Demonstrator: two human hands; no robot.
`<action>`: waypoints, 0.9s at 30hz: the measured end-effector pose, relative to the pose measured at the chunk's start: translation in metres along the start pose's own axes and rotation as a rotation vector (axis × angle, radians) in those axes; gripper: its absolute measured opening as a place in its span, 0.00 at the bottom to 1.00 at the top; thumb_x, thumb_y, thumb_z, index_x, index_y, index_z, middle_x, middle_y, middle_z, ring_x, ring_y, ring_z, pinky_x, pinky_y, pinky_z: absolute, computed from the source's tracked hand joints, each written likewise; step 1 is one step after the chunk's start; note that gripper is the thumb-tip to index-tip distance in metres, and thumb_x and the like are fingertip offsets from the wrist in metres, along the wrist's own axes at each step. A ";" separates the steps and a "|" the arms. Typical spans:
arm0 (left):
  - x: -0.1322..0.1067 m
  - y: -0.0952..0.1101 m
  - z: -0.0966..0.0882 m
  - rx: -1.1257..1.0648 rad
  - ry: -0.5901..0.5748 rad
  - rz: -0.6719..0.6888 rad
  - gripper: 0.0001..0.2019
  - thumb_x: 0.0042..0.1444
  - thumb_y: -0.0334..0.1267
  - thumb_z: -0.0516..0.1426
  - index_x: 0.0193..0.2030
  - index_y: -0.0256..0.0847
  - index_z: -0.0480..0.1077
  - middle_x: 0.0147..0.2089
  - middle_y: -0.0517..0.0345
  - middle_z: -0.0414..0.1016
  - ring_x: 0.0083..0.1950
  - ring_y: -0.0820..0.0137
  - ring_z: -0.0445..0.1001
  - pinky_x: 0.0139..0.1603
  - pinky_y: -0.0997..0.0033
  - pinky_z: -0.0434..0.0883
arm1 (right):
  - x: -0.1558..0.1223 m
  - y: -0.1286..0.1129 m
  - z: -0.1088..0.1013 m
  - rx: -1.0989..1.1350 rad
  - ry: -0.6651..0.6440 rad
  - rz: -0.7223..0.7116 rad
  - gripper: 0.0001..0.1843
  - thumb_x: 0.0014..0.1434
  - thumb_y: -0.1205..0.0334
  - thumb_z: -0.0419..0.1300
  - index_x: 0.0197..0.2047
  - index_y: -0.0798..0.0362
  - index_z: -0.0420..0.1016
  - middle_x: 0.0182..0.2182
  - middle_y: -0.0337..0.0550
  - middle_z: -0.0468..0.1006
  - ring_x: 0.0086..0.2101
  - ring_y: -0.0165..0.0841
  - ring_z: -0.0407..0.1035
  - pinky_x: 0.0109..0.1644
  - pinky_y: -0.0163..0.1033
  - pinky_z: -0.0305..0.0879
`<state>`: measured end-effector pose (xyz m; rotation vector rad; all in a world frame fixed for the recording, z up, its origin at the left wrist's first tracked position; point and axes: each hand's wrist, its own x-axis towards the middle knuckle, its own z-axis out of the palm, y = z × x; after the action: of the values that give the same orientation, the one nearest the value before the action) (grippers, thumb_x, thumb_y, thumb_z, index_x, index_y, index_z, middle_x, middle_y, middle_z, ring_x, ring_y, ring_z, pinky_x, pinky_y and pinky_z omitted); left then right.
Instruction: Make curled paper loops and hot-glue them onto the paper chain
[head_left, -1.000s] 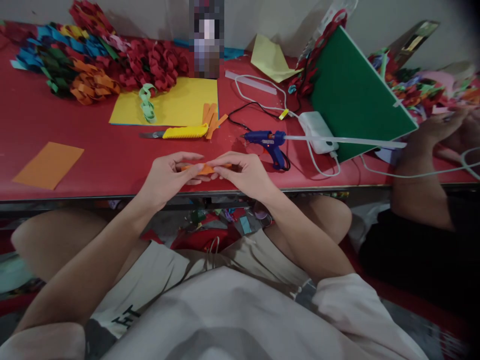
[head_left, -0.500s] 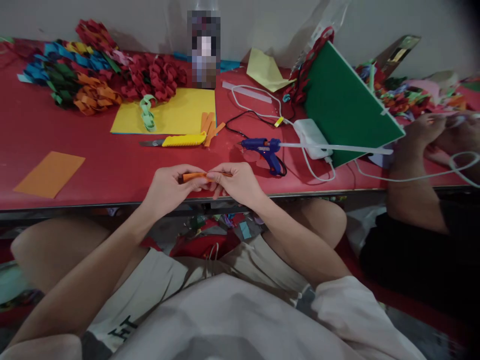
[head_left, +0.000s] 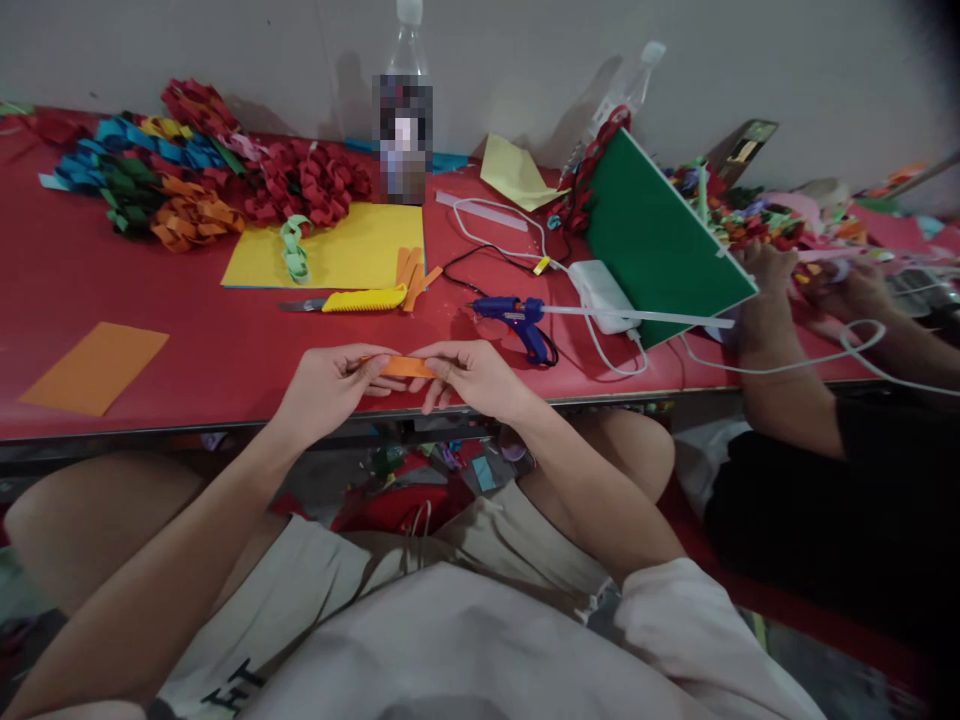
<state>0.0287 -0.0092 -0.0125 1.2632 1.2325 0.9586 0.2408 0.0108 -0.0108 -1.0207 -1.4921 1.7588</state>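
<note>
An orange paper strip (head_left: 407, 367) is stretched between my two hands, just above the front edge of the red table (head_left: 225, 385). My left hand (head_left: 336, 382) pinches its left end between thumb and fingers. At the other end, my right hand (head_left: 466, 372) grips it the same way. Beyond them lies a yellow box cutter (head_left: 366, 299) with its blade out, beside several loose orange strips (head_left: 412, 275). A blue glue gun (head_left: 517, 318) with a long glue stick in its back rests right of my hands. To the left is an orange paper sheet (head_left: 97, 368).
Paper chains (head_left: 307, 185) in several colours are heaped at the back left, by a yellow sheet (head_left: 356, 245). A plastic bottle (head_left: 409, 50) stands behind. On the right are a green board (head_left: 660, 245), a white power adapter (head_left: 604, 295), cables, and a co-worker's arms (head_left: 780, 330).
The orange strip now shows its flat face between my fingertips, where before it was seen narrow and mostly covered. My hands are slightly farther apart. The view has tilted up and right.
</note>
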 end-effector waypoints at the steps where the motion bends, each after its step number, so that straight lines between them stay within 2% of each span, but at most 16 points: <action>1: -0.001 0.001 0.001 0.013 0.037 0.019 0.16 0.55 0.50 0.66 0.43 0.39 0.80 0.39 0.50 0.85 0.36 0.62 0.84 0.44 0.65 0.83 | 0.000 0.000 0.002 -0.020 0.021 0.003 0.14 0.64 0.56 0.62 0.47 0.58 0.77 0.31 0.44 0.83 0.24 0.29 0.79 0.25 0.28 0.70; 4: -0.001 0.001 0.005 0.067 0.080 0.074 0.12 0.52 0.46 0.68 0.38 0.39 0.80 0.36 0.52 0.84 0.35 0.63 0.84 0.42 0.68 0.82 | 0.001 0.002 0.007 -0.087 0.096 -0.012 0.15 0.61 0.53 0.65 0.39 0.58 0.78 0.28 0.43 0.82 0.20 0.25 0.74 0.23 0.27 0.65; 6: -0.001 0.001 0.006 0.065 0.095 0.094 0.11 0.52 0.45 0.68 0.37 0.39 0.80 0.35 0.52 0.84 0.35 0.63 0.84 0.41 0.67 0.83 | 0.001 0.003 0.006 -0.132 0.092 -0.061 0.14 0.62 0.53 0.64 0.39 0.58 0.79 0.28 0.42 0.82 0.18 0.24 0.72 0.22 0.28 0.62; 9: 0.002 0.000 0.005 -0.001 0.138 0.096 0.13 0.56 0.47 0.65 0.39 0.39 0.79 0.35 0.52 0.84 0.34 0.62 0.84 0.43 0.64 0.83 | 0.000 0.001 -0.002 -0.192 0.003 -0.173 0.14 0.66 0.58 0.58 0.49 0.57 0.78 0.33 0.43 0.82 0.23 0.25 0.74 0.27 0.30 0.65; 12: 0.005 -0.002 0.003 -0.036 0.138 0.076 0.13 0.58 0.48 0.63 0.40 0.38 0.77 0.34 0.52 0.83 0.34 0.61 0.84 0.41 0.64 0.84 | -0.002 -0.003 -0.009 -0.216 -0.059 -0.224 0.19 0.69 0.60 0.53 0.59 0.56 0.73 0.34 0.43 0.82 0.31 0.28 0.77 0.36 0.34 0.70; 15: 0.006 -0.002 0.001 -0.064 0.152 0.040 0.14 0.58 0.48 0.64 0.40 0.38 0.77 0.32 0.52 0.82 0.33 0.61 0.84 0.38 0.66 0.83 | -0.004 -0.005 -0.010 -0.293 -0.029 -0.287 0.22 0.68 0.56 0.57 0.62 0.54 0.70 0.42 0.47 0.82 0.38 0.32 0.77 0.42 0.37 0.73; 17: 0.005 -0.001 0.001 -0.092 0.151 0.010 0.17 0.57 0.50 0.64 0.42 0.36 0.76 0.32 0.51 0.82 0.32 0.62 0.84 0.37 0.67 0.83 | -0.004 -0.004 -0.007 -0.404 0.058 -0.352 0.21 0.64 0.54 0.62 0.58 0.52 0.75 0.48 0.49 0.81 0.41 0.33 0.76 0.46 0.38 0.73; 19: 0.003 0.001 0.001 -0.099 0.123 0.011 0.20 0.57 0.53 0.64 0.45 0.36 0.75 0.33 0.51 0.83 0.31 0.63 0.83 0.35 0.68 0.82 | -0.004 -0.002 -0.002 -0.460 0.138 -0.360 0.17 0.64 0.54 0.63 0.52 0.52 0.79 0.47 0.47 0.82 0.37 0.31 0.76 0.45 0.38 0.72; 22: 0.000 0.003 0.000 -0.002 0.056 0.095 0.21 0.58 0.54 0.63 0.47 0.38 0.76 0.35 0.51 0.83 0.32 0.65 0.83 0.33 0.71 0.80 | -0.001 0.001 0.002 -0.357 0.150 -0.281 0.16 0.66 0.52 0.60 0.49 0.53 0.79 0.37 0.43 0.83 0.29 0.28 0.74 0.37 0.34 0.71; 24: -0.001 0.003 -0.001 0.090 0.031 0.145 0.19 0.58 0.53 0.64 0.45 0.38 0.77 0.34 0.52 0.82 0.31 0.66 0.81 0.31 0.73 0.77 | 0.000 0.002 0.003 -0.266 0.125 -0.235 0.16 0.66 0.51 0.59 0.45 0.54 0.78 0.34 0.42 0.83 0.26 0.26 0.74 0.34 0.33 0.70; 27: -0.002 0.004 -0.002 0.126 0.010 0.144 0.16 0.60 0.51 0.62 0.40 0.39 0.77 0.31 0.53 0.82 0.27 0.70 0.79 0.27 0.75 0.74 | 0.003 0.002 0.004 -0.155 0.113 -0.192 0.18 0.66 0.48 0.58 0.40 0.56 0.76 0.30 0.41 0.82 0.22 0.26 0.73 0.29 0.31 0.68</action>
<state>0.0274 -0.0101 -0.0086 1.4638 1.2389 1.0035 0.2363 0.0108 -0.0133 -0.9992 -1.6160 1.4484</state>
